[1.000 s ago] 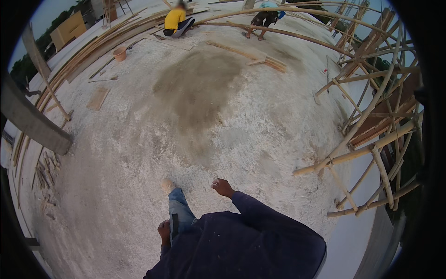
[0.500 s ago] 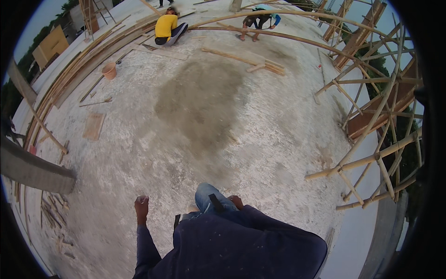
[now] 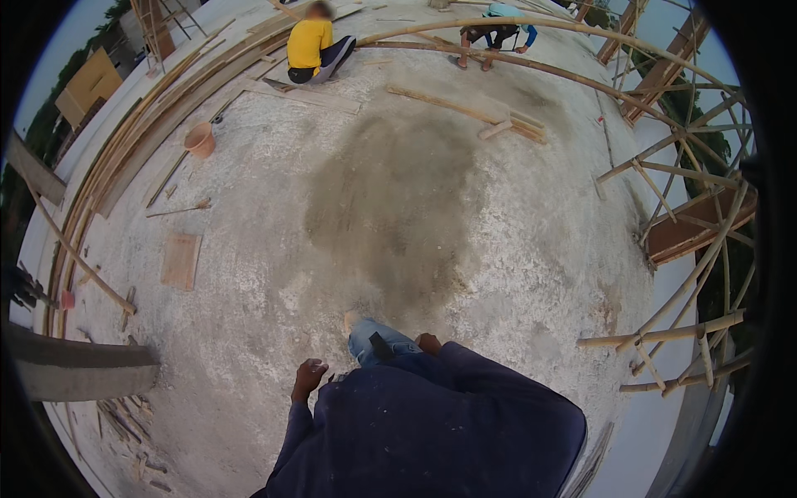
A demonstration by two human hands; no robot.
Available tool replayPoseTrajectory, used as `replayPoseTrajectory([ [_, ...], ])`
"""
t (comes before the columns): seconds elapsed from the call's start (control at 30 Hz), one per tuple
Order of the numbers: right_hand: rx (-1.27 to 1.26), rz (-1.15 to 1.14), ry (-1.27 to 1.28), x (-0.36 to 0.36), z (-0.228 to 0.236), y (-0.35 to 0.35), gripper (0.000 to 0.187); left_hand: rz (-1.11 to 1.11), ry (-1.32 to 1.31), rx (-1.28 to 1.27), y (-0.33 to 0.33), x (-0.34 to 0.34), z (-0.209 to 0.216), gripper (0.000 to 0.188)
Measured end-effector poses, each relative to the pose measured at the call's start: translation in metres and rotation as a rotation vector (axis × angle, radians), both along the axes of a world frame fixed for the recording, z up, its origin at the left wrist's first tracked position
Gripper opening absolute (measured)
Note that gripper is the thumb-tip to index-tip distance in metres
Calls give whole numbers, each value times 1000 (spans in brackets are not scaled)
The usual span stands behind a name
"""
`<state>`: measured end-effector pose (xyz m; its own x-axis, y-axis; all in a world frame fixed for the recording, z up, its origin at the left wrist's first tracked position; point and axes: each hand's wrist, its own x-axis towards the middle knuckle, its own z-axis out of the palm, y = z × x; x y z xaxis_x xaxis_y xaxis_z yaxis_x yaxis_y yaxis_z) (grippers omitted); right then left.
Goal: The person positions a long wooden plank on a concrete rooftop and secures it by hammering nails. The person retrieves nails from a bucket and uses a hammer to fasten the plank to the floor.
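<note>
Here, the left hand (image 3: 308,379) curls loosely left of the jeans (image 3: 364,339), hold unclear; the right hand's (image 3: 428,343) state I cannot tell

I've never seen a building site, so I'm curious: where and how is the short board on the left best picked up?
Probably midway along the right long edge of the board, coming in low from the right, where the left hand is. It lies flat with no visible handle, so that edge would likely need tipping up first; gripping mid-length should keep it balanced.
</note>
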<state>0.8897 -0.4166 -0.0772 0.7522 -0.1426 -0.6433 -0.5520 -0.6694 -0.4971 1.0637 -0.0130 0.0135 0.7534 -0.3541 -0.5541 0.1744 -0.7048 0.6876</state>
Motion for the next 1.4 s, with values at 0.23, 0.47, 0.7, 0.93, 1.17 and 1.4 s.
replayPoseTrajectory([
  [0.23,52,-246,-388,261,71,-26,36,325,-22,19,36,127,8,40],
  [0.47,98,-332,-392,405,79,-39,36,236,-7,110,-20,250,-26,35],
  [0.7,-109,-93,86,402,36,-71,41,60,44,164,-68,441,-46,46],
  [0.93,-76,-494,-56,499,44,-76,39,-1,-50,-55,-95,679,-3,39],
  [1.17,-10,-404,-4,657,-5,-96,30,241,32,-93,-138,813,13,38],
  [1.4,45,-321,101,798,-17,-169,32,9,85,125,-151,834,-45,42],
])
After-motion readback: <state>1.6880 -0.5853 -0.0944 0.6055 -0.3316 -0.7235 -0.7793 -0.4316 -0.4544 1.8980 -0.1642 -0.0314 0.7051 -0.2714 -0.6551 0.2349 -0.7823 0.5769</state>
